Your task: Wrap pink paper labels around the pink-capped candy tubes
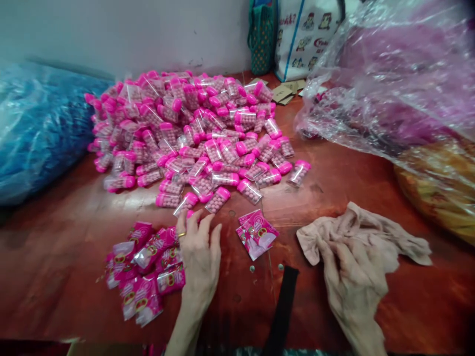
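Note:
My left hand [200, 247] is open, its fingers spread and reaching to the near edge of a large pile of small clear bottles [213, 151]. These have pink caps and pale pink beads inside. Its fingertips are at a bottle [185, 202], and a pink cap shows by them; a firm hold is not visible. Left of this wrist lies a heap of pink printed wrapped packs [148, 264]. My right hand [354, 269] rests on a crumpled beige cloth [393, 240], fingers bent down onto it and slightly apart. Between the hands lie a few flat pink printed sleeves [257, 233].
A clear bag of blue items [40, 128] bulges at the left. At the right sits a large clear plastic bag [393, 84] with pink contents, above a yellow-brown bundle [441, 183]. Cardboard pieces [284, 93] and a white printed bag [308, 39] stand behind. A black strap [284, 306] crosses the near edge.

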`<act>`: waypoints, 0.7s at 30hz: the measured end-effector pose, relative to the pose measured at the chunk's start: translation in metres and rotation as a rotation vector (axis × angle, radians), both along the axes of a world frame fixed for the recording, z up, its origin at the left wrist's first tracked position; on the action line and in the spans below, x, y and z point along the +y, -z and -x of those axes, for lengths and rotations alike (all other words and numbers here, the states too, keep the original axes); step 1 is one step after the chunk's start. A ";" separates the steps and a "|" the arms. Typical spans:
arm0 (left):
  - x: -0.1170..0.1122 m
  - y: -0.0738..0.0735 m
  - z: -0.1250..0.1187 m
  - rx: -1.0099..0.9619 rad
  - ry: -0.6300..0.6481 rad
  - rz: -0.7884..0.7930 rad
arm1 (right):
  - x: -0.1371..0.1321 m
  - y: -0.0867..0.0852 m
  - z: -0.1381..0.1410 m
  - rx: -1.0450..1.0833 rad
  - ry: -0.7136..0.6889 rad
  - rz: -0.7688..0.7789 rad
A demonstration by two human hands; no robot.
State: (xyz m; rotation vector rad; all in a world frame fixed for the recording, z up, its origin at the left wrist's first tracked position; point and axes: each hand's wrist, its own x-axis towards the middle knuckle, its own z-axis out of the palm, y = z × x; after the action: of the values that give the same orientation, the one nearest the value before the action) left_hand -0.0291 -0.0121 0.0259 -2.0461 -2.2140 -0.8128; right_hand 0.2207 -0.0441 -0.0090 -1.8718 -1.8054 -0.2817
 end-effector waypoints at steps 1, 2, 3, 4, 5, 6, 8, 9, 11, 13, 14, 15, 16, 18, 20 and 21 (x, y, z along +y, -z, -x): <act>-0.005 0.002 0.009 0.072 -0.005 0.009 | 0.000 0.000 0.000 0.003 -0.002 -0.016; -0.010 0.005 0.017 0.120 -0.006 0.018 | 0.000 0.001 -0.001 0.006 -0.002 -0.030; -0.015 0.008 0.025 0.154 -0.008 0.015 | 0.000 0.001 -0.001 0.008 -0.002 -0.038; -0.021 0.010 0.031 0.175 -0.011 -0.004 | 0.000 0.002 -0.001 0.007 -0.002 -0.044; -0.026 0.012 0.036 0.185 -0.004 -0.023 | 0.000 0.002 -0.001 0.005 0.000 -0.049; -0.031 0.014 0.040 0.187 0.010 -0.042 | 0.000 0.003 -0.001 0.003 0.000 -0.055; -0.038 0.016 0.047 0.174 0.043 -0.066 | 0.000 0.004 -0.001 -0.003 -0.002 -0.068; -0.040 0.016 0.050 0.159 0.056 -0.069 | 0.000 0.004 -0.001 -0.004 -0.008 -0.075; -0.041 0.015 0.056 0.112 0.069 -0.079 | 0.000 0.004 -0.001 -0.002 -0.023 -0.092; -0.037 0.012 0.062 0.056 0.072 -0.104 | 0.001 0.004 -0.002 -0.005 -0.032 -0.105; -0.033 0.011 0.065 0.045 0.060 -0.118 | 0.001 0.004 -0.002 -0.008 -0.033 -0.110; -0.028 0.010 0.066 0.058 0.037 -0.116 | 0.001 0.005 -0.002 -0.012 -0.033 -0.115; -0.023 0.008 0.067 0.096 0.002 -0.093 | 0.001 0.005 -0.002 -0.016 -0.034 -0.119; -0.013 0.004 0.065 0.212 -0.063 0.022 | 0.002 0.005 -0.003 -0.024 -0.040 -0.126; -0.006 -0.002 0.057 0.274 -0.077 0.148 | 0.001 0.006 -0.004 -0.034 -0.043 -0.130; -0.005 -0.004 0.051 0.270 -0.068 0.182 | 0.001 0.006 -0.004 -0.040 -0.043 -0.132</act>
State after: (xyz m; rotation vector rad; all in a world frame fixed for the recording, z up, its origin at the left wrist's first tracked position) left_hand -0.0803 -0.0166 0.0301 -1.9991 -2.2592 -0.3159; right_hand 0.2246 -0.0429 -0.0152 -1.7460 -1.8048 -0.4148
